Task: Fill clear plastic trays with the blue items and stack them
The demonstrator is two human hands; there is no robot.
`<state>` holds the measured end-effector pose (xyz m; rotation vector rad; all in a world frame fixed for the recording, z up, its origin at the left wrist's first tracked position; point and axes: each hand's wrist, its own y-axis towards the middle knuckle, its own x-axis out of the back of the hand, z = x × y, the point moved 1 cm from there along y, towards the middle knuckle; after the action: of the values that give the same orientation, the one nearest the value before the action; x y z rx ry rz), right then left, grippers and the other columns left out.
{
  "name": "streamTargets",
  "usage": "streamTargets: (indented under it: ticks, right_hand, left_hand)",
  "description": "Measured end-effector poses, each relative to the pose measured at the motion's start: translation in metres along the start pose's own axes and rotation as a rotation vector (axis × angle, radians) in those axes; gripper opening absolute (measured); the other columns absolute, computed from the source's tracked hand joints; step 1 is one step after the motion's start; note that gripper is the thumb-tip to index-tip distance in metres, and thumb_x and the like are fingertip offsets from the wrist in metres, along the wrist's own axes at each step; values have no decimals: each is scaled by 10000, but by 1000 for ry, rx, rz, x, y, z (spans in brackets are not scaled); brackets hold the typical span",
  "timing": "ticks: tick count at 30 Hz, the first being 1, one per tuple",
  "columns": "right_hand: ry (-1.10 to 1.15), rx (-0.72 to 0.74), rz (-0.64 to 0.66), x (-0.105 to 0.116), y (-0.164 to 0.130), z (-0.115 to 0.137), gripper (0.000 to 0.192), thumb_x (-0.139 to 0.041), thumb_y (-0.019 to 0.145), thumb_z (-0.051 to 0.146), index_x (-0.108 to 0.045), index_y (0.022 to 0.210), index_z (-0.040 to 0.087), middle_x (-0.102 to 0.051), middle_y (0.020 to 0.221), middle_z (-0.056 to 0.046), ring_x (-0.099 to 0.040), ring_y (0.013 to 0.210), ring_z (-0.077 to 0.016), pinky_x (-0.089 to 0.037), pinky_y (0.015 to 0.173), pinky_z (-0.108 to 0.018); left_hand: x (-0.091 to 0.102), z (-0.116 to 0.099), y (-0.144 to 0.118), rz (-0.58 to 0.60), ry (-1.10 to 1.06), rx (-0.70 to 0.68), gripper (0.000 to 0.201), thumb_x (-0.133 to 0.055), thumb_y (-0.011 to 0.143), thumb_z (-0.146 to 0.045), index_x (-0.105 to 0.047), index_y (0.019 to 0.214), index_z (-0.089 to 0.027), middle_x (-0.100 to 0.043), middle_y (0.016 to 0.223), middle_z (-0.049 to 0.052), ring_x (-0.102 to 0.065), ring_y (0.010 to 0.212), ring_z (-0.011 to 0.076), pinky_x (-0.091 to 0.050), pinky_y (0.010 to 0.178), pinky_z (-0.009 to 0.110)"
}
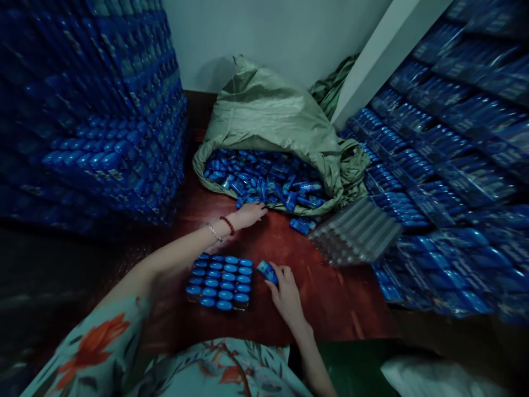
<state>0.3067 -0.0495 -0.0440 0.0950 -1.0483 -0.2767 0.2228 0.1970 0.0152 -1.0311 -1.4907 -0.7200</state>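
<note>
right hand (287,292) pinches a blue tube (267,271) just right of the filled tray (219,281); left hand (250,214), open, reaches beyond it; seat tubes upright.

Both arms out in front, hands at different reaches.

Left arm stretched far forward, wrist ringed with two bracelets, left hand (250,214) palm down with fingers (260,208) spread and slightly curled. Right arm bent closer to the body, forearm bare, right hand (286,292) nearer in, back of hand up, fingers (276,273) pinched together around something small and blue.
</note>
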Motion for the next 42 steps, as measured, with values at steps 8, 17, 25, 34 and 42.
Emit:
streamTargets:
  ticks: [8, 17, 25, 34, 42]
  right_hand:
    - [348, -217, 122, 14, -44, -1, 310, -436, 900, 287, -551, 1177, 206, -610, 999, -85, -639, 752, -167, -553, 660, -301]
    - [531, -158, 175, 38, -69, 26, 196, -588, 830, 310, -586, 998, 209, -660, 822, -26, -650, 737, -152, -547, 671, -252]
    - [160, 402, 203, 17, -39, 61, 350, -380, 881, 105, -562, 1163, 203, -626, 958, -80, -604, 868, -177, -521, 768, -302]
    - [-395, 606, 559, 26, -18, 86, 397, -414, 804, 0, -552, 1111, 211, -595, 1018, -73, -561, 939, -194, -420, 834, -318]
    - [-488, 640, 722, 35, 9, 109, 286, -423, 862, 65, -587, 1063, 184, -616, 923, -83, -585, 801, -175, -396, 674, -278]
  left_hand:
    - [-18, -7, -4, 173, -62, 96, 502, -731, 678, -165, -538, 1136, -101, -530, 1161, 200, -597, 908, 270, -464, 707, 312]
    - [-31, 59, -156, 102, -350, 223, 296, -618, 754, -228, -582, 1035, -142, -661, 976, 61, -602, 857, 164, -427, 726, 209]
    - [-37, 37, -304, -370, -461, 570, 310, -518, 837, -412, -633, 948, -146, -625, 911, 66, -579, 824, 183, -452, 772, 288]
    - [-54, -70, -331, -579, -497, 481, 226, -428, 903, -186, -554, 1090, -178, -562, 979, 69, -560, 873, 152, -475, 756, 263]
    - [-65, -76, -313, -338, -177, 291, 317, -321, 904, -77, -521, 1136, -160, -561, 916, 64, -542, 824, 159, -487, 736, 278]
